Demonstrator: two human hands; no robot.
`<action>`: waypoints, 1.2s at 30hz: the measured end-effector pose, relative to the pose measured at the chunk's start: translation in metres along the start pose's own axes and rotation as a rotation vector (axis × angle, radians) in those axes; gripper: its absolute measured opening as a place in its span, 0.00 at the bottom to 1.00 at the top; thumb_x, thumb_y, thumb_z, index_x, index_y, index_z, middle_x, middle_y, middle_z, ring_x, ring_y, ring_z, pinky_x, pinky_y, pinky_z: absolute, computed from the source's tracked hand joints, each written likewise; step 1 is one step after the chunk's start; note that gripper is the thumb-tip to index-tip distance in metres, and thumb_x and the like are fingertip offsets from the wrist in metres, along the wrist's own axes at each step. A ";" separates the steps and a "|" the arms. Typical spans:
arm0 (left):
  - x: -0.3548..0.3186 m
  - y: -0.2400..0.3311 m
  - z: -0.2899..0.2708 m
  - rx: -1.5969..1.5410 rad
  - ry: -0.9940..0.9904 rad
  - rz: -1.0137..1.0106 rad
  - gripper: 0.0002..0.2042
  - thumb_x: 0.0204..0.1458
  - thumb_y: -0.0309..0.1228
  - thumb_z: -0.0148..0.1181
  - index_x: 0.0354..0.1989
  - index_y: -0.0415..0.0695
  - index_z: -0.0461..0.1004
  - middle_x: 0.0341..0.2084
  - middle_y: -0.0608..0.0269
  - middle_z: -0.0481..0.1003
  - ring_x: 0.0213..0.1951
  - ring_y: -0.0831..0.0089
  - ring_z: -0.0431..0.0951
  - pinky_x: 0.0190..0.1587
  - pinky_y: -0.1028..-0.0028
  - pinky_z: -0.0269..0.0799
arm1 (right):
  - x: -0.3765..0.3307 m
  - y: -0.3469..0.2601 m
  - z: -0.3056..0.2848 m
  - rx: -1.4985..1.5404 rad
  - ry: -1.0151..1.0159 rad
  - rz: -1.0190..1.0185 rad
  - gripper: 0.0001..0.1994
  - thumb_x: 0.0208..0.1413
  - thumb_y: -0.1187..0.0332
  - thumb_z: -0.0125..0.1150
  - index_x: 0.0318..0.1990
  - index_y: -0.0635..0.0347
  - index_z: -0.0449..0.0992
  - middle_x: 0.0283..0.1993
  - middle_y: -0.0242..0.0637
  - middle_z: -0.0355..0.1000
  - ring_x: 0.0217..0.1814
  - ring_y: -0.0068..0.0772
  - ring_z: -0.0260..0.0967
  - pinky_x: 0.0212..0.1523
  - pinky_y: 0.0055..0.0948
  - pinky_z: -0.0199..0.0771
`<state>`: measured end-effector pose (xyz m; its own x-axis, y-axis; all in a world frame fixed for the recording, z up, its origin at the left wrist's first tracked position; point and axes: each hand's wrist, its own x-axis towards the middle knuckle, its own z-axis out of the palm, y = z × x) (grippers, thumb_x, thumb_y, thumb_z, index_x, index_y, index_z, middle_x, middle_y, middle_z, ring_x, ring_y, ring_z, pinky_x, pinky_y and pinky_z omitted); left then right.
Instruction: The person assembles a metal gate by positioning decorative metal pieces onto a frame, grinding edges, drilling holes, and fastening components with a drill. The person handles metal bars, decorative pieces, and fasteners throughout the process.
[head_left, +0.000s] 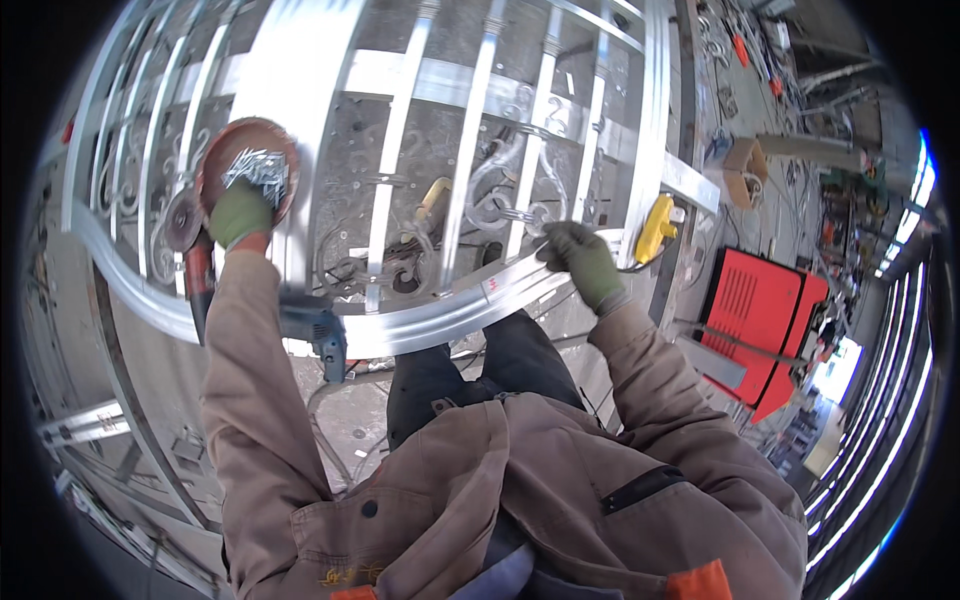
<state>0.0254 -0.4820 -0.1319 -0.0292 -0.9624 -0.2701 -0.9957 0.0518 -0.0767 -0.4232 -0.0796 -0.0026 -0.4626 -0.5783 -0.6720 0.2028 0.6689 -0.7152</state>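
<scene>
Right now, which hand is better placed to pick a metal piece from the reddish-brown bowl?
The left hand, I'd judge: it reaches into the bowl, at the small metal pieces. The right hand is well away, near the yellow object.

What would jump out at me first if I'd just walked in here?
Probably the shiny, barred metal frame curving across the middle and top. At upper left, a reddish-brown bowl holds small silvery pieces, with the green-gloved left hand over its near edge. Off to the right stands a bright red machine.
</scene>
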 end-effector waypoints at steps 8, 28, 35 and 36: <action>-0.053 -0.009 -0.036 -0.522 0.361 0.020 0.15 0.77 0.44 0.63 0.59 0.51 0.91 0.54 0.49 0.92 0.53 0.48 0.93 0.57 0.52 0.85 | 0.098 -0.037 -0.120 0.110 0.402 -0.103 0.13 0.78 0.64 0.73 0.55 0.69 0.87 0.45 0.42 0.91 0.39 0.28 0.87 0.40 0.27 0.87; -0.341 0.458 0.028 -1.281 -0.526 0.182 0.06 0.78 0.30 0.66 0.53 0.42 0.79 0.40 0.55 0.86 0.41 0.65 0.86 0.49 0.62 0.83 | 0.288 -0.019 -0.190 -0.480 0.485 -0.287 0.18 0.76 0.49 0.68 0.56 0.51 0.92 0.50 0.44 0.93 0.54 0.52 0.91 0.58 0.46 0.88; -0.354 0.486 0.061 -0.993 -0.389 0.215 0.11 0.77 0.38 0.60 0.53 0.44 0.82 0.41 0.43 0.89 0.44 0.39 0.90 0.49 0.47 0.83 | 0.292 -0.020 -0.187 -0.514 0.485 -0.418 0.17 0.75 0.49 0.68 0.55 0.49 0.93 0.50 0.45 0.93 0.54 0.54 0.91 0.59 0.48 0.88; -0.361 0.494 0.056 -0.925 -0.337 0.235 0.11 0.76 0.38 0.60 0.53 0.45 0.83 0.40 0.43 0.89 0.44 0.38 0.90 0.48 0.45 0.83 | 0.290 -0.016 -0.187 -0.499 0.479 -0.410 0.17 0.75 0.49 0.68 0.55 0.49 0.93 0.50 0.45 0.93 0.54 0.55 0.91 0.59 0.49 0.88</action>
<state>-0.4514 -0.0944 -0.1264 -0.3492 -0.8214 -0.4510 -0.6496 -0.1346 0.7483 -0.7222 -0.1707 -0.1501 -0.7596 -0.6356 -0.1380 -0.4209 0.6421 -0.6407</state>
